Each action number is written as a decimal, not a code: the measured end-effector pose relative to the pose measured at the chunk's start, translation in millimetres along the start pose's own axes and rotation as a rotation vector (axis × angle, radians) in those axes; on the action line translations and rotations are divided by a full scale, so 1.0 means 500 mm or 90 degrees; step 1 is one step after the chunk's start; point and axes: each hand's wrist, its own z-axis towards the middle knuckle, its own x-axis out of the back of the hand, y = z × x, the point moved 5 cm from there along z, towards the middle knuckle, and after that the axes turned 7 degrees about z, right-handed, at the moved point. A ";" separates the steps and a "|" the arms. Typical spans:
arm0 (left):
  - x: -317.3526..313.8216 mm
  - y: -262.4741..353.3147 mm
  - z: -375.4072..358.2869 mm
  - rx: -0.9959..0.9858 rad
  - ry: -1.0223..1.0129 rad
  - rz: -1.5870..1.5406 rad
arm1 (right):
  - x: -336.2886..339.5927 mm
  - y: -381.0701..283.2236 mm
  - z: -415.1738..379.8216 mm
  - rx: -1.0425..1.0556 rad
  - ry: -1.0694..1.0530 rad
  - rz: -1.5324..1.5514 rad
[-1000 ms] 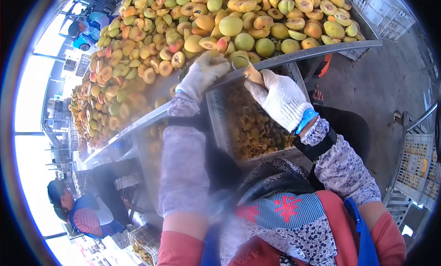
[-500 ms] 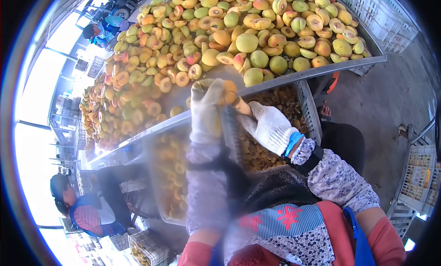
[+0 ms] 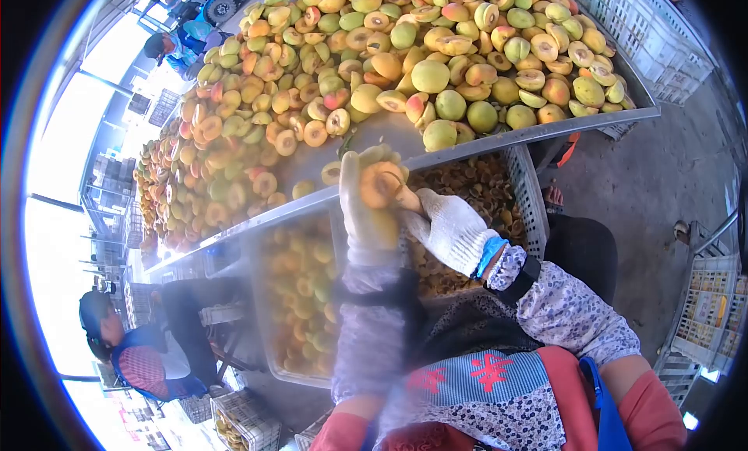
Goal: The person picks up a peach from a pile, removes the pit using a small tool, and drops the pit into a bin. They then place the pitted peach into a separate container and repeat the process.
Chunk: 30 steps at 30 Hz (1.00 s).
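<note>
My left hand [image 3: 365,206], in a pale glove, holds a halved peach [image 3: 382,183] with its cut face turned up, just over the metal table's front edge. A white knitted glove covers my right hand [image 3: 453,227], its fingers closed on a small tool with a tan handle [image 3: 411,199]. The tool's tip meets the fruit, and its working end is hidden. Many peach halves [image 3: 312,77] lie heaped on the metal table [image 3: 382,132] beyond my hands.
Below the table edge stand a crate of brown scraps [image 3: 538,217] and a tub of peach pieces [image 3: 273,350]. A co-worker [image 3: 148,350] sits at the left, and another person [image 3: 175,52] is farther back. White crates [image 3: 647,30] stand at the upper right.
Both hands have come closer together, the left one shifting slightly right and down. The peach's cut face now shows, and the tool tip is at it.
</note>
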 end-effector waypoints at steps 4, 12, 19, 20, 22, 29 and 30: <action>-0.012 -0.011 -0.014 -0.029 0.081 -0.032 | -0.001 -0.009 -0.004 0.038 0.010 0.056; -0.002 -0.011 -0.017 -0.023 0.060 0.017 | -0.015 0.010 -0.010 -0.029 -0.083 0.026; -0.006 -0.009 -0.010 0.016 0.031 0.113 | -0.036 0.035 -0.023 -0.008 -0.105 0.209; -0.007 -0.014 -0.006 0.054 -0.014 0.154 | -0.032 0.031 -0.021 0.031 -0.111 0.196; -0.018 0.001 -0.019 -0.010 -0.046 0.193 | -0.015 0.019 -0.028 -0.068 -0.180 0.270; -0.003 0.000 -0.020 -0.144 0.072 0.220 | -0.029 0.023 -0.049 -0.264 -0.321 0.411; 0.004 -0.003 -0.016 -0.093 0.034 0.226 | -0.025 0.019 -0.042 -0.186 -0.321 0.351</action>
